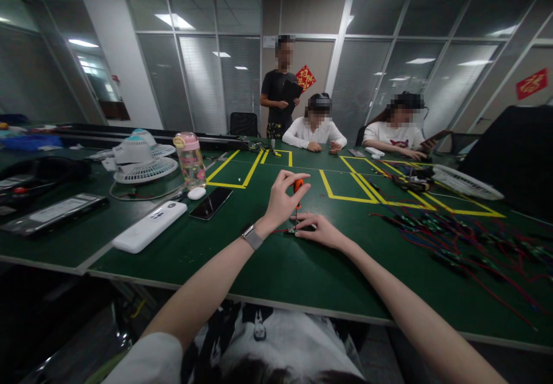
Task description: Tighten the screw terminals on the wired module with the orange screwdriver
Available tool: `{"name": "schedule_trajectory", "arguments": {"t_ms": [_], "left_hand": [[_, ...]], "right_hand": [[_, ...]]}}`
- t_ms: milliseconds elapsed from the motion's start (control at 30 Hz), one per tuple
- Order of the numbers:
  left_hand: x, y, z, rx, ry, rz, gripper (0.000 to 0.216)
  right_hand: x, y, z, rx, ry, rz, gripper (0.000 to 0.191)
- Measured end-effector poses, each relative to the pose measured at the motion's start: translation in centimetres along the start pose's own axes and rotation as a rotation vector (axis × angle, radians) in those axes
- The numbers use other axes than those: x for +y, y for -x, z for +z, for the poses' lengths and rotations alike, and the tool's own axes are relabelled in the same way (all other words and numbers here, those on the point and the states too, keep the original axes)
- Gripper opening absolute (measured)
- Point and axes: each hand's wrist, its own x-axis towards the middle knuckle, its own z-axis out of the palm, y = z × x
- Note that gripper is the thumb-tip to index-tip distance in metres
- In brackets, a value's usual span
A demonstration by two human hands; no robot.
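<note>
My left hand, with a watch at the wrist, has its fingers curled around the orange handle of a screwdriver. The screwdriver stands upright, its thin shaft pointing down at a small circuit board with a red wire, lying on the green table. Just to the right, my right hand rests low on the tabletop, fingertips pressed on the small board beside the shaft. Details of the board are too small to make out.
A heap of wired boards spreads at the right. To the left lie a black phone, a white power bank, a bottle and fans. Yellow tape marks the table. People are across it.
</note>
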Motion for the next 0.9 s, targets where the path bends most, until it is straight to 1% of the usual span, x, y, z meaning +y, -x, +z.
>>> {"name": "schedule_trajectory", "arguments": {"t_ms": [133,200,300,367,500,633,700,833,900], "left_hand": [[-0.1,0.01,0.06,-0.066,0.1,0.0,0.031],[-0.12,0.04,0.07,-0.042,0.07,-0.002,0.029],[0.01,0.05,-0.03,0.022,-0.049,0.011,0.023],[0.1,0.04,-0.11,0.022,-0.07,0.025,0.021],[0.04,0.05,-0.07,-0.023,0.01,0.058,0.029],[-0.07,0.09,0.02,0.041,-0.081,0.043,0.023],[-0.08,0.09,-0.02,0.051,-0.113,0.027,0.022],[-0.26,0.07,-0.05,-0.025,0.018,0.009,0.03],[-0.43,0.09,0.03,-0.037,0.072,-0.01,0.033]], "right_hand": [[-0.1,-0.02,0.0,-0.004,0.0,0.007,0.025],[-0.08,-0.01,0.01,0.002,-0.002,0.006,0.024],[0.01,0.01,0.03,0.01,-0.009,0.001,0.024],[0.03,0.03,0.01,0.008,-0.008,-0.002,0.024],[-0.03,0.03,-0.04,0.0,0.004,-0.004,0.023],[0.06,0.0,0.03,0.013,0.015,-0.009,0.022],[0.13,0.0,0.06,0.018,0.018,-0.014,0.022],[0.16,0.02,0.02,0.009,0.026,-0.009,0.023],[0.15,0.02,0.01,0.008,0.029,-0.008,0.023]]}}
